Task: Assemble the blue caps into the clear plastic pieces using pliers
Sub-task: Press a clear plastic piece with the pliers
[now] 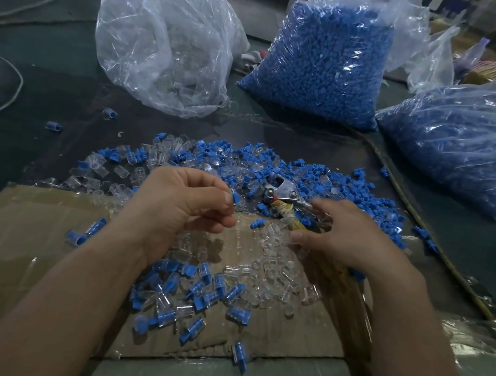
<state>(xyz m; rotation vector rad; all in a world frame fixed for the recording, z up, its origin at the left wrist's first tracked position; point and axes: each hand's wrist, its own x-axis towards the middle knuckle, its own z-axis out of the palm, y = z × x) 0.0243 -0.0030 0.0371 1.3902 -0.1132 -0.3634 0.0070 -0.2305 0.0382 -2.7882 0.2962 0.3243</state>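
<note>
My left hand (182,201) pinches a small blue cap (235,198) with a clear plastic piece (239,207) at its fingertips. My right hand (342,231) hovers with spread, curved fingers over the tape-wrapped handles of the pliers (283,194), whose metal head lies on a heap of loose blue caps (350,188) mixed with clear pieces. Whether the fingers grip the handles is unclear. More loose clear pieces (273,273) lie under my right wrist. Assembled pieces with blue caps inside (195,294) are piled on the cardboard (28,238) between my forearms.
A clear bag (165,41) of clear pieces stands at the back left. Two bags of blue caps (322,65) (467,144) stand at the back right. A yellowish cord (411,209) runs down the right side. Stray pieces (54,126) lie on the dark surface.
</note>
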